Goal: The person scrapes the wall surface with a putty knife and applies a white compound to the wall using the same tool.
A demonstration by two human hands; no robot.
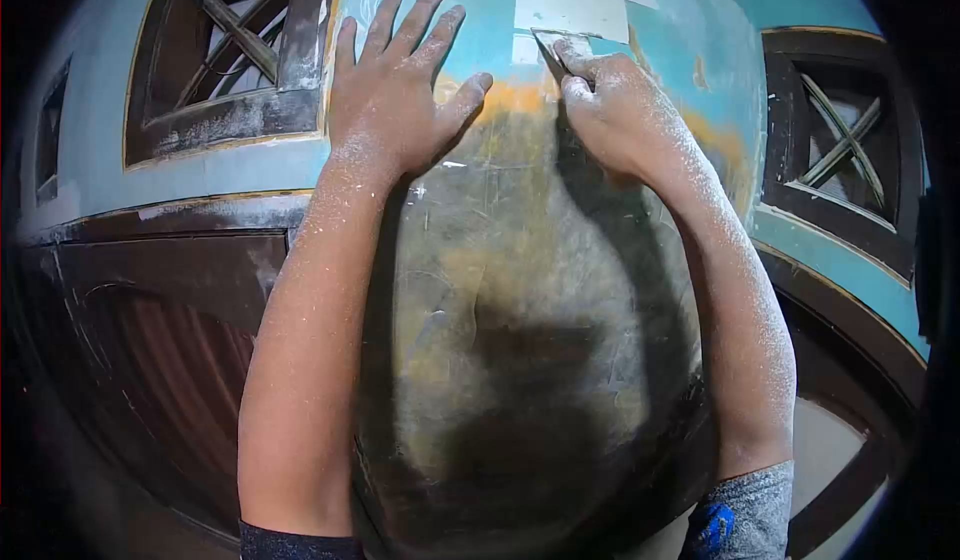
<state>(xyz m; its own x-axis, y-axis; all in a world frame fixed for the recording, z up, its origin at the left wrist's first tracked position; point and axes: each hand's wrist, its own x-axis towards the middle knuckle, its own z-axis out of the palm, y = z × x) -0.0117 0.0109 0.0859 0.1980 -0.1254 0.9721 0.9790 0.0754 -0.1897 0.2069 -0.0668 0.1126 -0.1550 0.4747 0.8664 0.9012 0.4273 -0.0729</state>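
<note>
My left hand [395, 95] lies flat against the wall with its fingers spread and nothing in it. To its right, my right hand [615, 105] is closed around a scraper [547, 57], its thin dark blade pointing up and to the left. The blade's tip meets the lower edge of a bare white patch [575, 0] where the turquoise paint [490, 35] is gone. My fingers hide most of the tool. White dust coats both forearms, most thickly the right one.
Below the hands, the wall is a worn grey-brown surface [480, 250] with orange stains and my shadow. Dark wooden window frames with crossed slats stand left [295, 110] and right [785, 150]. Dark wooden panelling [180, 230] runs beneath the left frame.
</note>
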